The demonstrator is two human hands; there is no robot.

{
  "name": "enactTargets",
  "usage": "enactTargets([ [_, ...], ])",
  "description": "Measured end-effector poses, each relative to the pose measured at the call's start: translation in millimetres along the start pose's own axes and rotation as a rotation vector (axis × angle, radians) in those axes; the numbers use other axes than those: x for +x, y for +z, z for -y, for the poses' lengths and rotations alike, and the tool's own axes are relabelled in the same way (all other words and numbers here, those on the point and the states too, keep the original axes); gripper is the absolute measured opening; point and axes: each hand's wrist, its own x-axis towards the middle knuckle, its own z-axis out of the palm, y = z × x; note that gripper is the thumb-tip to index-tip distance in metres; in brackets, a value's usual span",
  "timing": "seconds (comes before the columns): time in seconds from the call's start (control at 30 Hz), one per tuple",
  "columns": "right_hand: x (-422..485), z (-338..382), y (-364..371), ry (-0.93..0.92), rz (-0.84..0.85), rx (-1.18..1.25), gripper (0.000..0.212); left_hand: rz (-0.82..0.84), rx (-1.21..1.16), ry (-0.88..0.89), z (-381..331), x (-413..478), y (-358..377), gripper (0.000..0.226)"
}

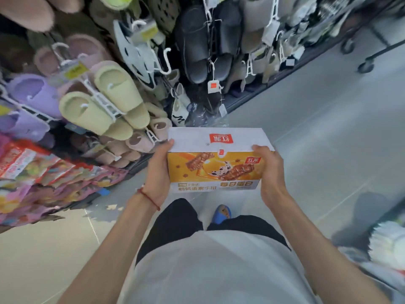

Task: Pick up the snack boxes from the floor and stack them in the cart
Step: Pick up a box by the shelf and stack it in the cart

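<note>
Head view: 1 box point(215, 165) is up off the floor point(317, 128), carried level in front of the person's waist with its orange printed face toward the camera and its white flap on top. The left hand point(157, 172) clamps the box's left end, thumb hooked over the flap. The right hand point(270, 172) clamps the right end the same way. The fingers of both are hidden under the box.

Left of the box and beyond it hang slippers point(105, 102). Just nearer than the box a blue shoe point(222, 213) shows. Far beyond the box to the right is a wheel point(365, 66) on a dark frame. I cannot tell whether that is the cart.

The step in hand looks like the carry to the cart. To do it well, hold both ends evenly so the box stays level, and turn the whole body instead of twisting the wrists. Lower the box flat, square its edges with whatever lies beneath, and let go only once it bears fully.
</note>
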Motion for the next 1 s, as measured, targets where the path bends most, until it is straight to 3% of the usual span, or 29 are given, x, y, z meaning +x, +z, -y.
enactTargets([
  [0.23, 60, 47, -70, -0.049, -0.161, 0.054, 0.064, 0.162, 0.056, -0.046, -11, 70, 102, 0.053],
  [0.4, 106, 79, -116, -0.066, -0.267, 0.127, 0.047, 0.384, 0.203, -0.074, -25, 129, 174, 0.067],
  [0.63, 185, 138, -172, -0.096, -0.383, 0.269, 0.053, 0.553, 0.270, -0.151, -56, 225, 294, 0.069],
  [0.77, 230, 174, -204, -0.095, -0.419, 0.332, 0.058, 0.610, 0.313, -0.182, -73, 272, 363, 0.068],
  [0.9, 267, 206, -242, -0.067, -0.444, 0.365, 0.043, 0.664, 0.374, -0.204, -83, 311, 431, 0.068],
  [1.0, 297, 227, -277, -0.050, -0.460, 0.406, 0.044, 0.682, 0.414, -0.228, -81, 339, 482, 0.068],
])
